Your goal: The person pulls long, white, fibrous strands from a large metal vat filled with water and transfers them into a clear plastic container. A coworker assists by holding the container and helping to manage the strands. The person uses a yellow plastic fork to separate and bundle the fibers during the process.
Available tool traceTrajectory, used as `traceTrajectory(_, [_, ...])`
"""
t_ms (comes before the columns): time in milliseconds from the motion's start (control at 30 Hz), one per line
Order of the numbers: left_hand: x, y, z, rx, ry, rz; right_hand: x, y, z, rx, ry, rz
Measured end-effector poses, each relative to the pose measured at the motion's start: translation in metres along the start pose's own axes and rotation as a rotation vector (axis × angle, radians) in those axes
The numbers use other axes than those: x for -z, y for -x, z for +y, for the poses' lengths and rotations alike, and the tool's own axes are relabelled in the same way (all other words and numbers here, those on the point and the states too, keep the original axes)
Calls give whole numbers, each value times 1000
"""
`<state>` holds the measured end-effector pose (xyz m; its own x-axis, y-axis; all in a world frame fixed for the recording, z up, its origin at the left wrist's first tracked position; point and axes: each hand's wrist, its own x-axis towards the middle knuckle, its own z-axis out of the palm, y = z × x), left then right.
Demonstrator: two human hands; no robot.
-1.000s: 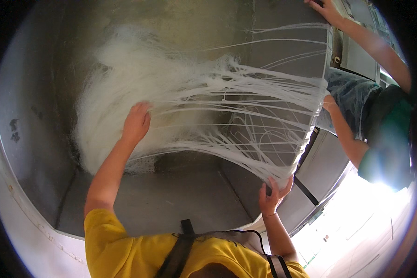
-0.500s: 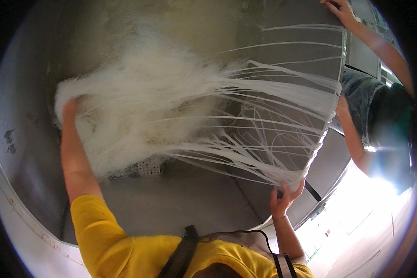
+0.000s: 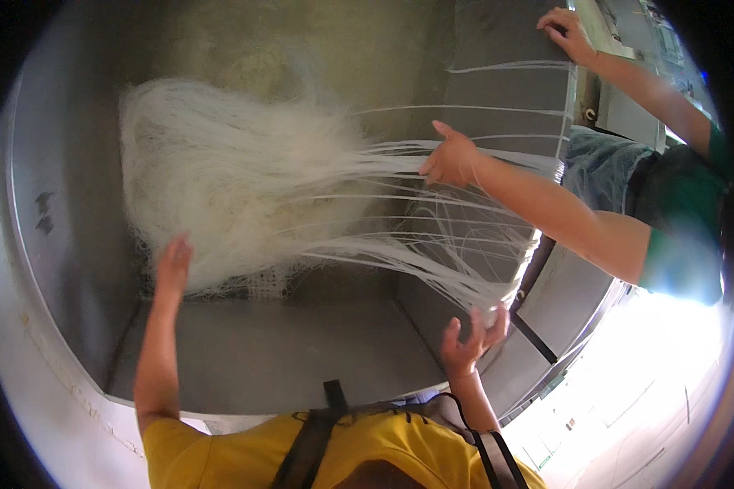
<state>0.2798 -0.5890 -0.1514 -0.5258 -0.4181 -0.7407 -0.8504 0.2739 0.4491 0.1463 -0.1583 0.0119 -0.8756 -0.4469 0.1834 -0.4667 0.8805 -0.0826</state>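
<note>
A large mass of fine white strands [image 3: 228,171], resembling thin noodles, lies in a grey metal tank [image 3: 285,350]. From it, bundles of strands [image 3: 432,265] stretch right to the tank's side edge. My left hand [image 3: 173,259] is open at the mass's near left border, its fingers stretched out and slightly blurred; whether it touches the strands I cannot tell. My right hand [image 3: 467,346] is open, fingers spread, with its fingertips at the nearest bundle's end by the right edge.
Across the right side, a co-worker in green reaches one hand [image 3: 453,159] over the middle strands. The co-worker's other hand [image 3: 569,34] is at the far end of the right edge. Under the mass a white perforated piece [image 3: 267,285] shows. Cloudy liquid [image 3: 367,49] covers the tank's bottom.
My left hand has left the far left end of the mass and come nearer to me. The co-worker's arm has reached in over the strands. The mass looks flatter and smoother.
</note>
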Motion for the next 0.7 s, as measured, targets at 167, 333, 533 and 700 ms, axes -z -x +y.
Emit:
traceTrajectory(167, [-45,83,16,42,418,-176,-4,-130,-35,243,-170,-50])
traceTrajectory(333, [-63,121,8,2,646,-172,-43,-224,-52,467,-352,4])
traceTrajectory(533, [-64,156,17,-14,829,-22,-128,-253,-67,712,382,-160])
traceTrajectory(700, [-74,176,15,17,880,17,-153,-257,-76,310,668,-947])
